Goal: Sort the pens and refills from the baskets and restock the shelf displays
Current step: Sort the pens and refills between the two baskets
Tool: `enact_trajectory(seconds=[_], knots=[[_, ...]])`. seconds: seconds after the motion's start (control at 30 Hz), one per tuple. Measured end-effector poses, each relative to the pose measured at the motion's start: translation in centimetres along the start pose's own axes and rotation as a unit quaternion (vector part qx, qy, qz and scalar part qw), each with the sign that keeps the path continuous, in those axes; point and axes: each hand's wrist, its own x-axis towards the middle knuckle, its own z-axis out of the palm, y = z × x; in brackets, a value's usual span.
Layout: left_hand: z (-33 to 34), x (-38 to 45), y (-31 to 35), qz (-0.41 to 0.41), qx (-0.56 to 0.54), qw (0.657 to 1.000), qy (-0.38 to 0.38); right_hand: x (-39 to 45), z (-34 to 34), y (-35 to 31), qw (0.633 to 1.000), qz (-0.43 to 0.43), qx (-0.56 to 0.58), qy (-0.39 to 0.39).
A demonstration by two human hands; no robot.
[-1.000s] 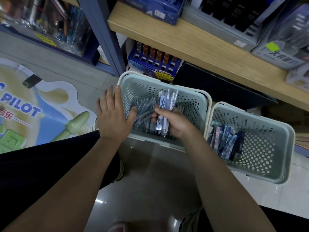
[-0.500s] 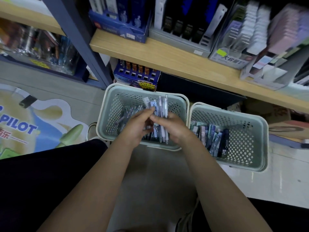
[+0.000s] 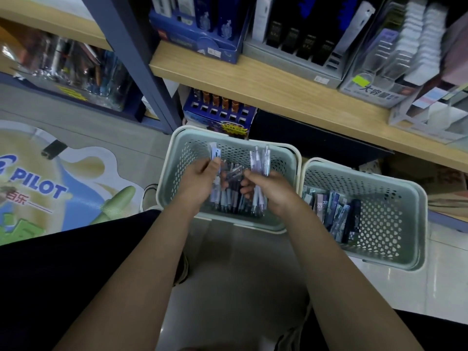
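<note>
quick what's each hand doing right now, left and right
Left hand: holding a single pen over the left basket.
Right hand: gripping a bunch of pens, tips down.

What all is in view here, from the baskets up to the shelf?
Baskets: two, pale green, side by side on the floor.
Loose pens: many, dark and clear, in the left basket.
Boxed refills: several, blue and dark, in the right basket.
Shelf: one, wood, above the baskets.
Display boxes: several, blue, grey, clear, on the shelf.
Floor sticker: one, blue PILOT lettering, left.
Left hand: holds one pale pen.
Right hand: holds a bundle of clear pens.
</note>
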Motion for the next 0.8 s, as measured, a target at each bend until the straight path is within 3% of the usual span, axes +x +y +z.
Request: enact_trajectory(seconds=[0.2, 0.33, 0.6, 0.8], knots=[[-2.9, 0.2, -1.9, 0.094, 0.117, 0.988, 0.041, 3.4, 4.1, 1.6, 0.996, 0.077, -0.026, 0.032], [-3.6, 0.2, -3.6, 0.103, 0.196, 0.971, 0.092, 5.8, 6.1, 3.8, 0.992, 0.089, -0.074, 0.052], [-2.0, 0.4, -3.6, 0.098, 0.193, 0.973, 0.083, 4.5, 4.8, 2.6, 0.989, 0.047, -0.117, 0.074], [1.1, -0.8, -2.0, 0.076, 0.127, 0.989, 0.017, -0.3, 2.8, 0.4, 0.996, -0.039, 0.081, -0.006]])
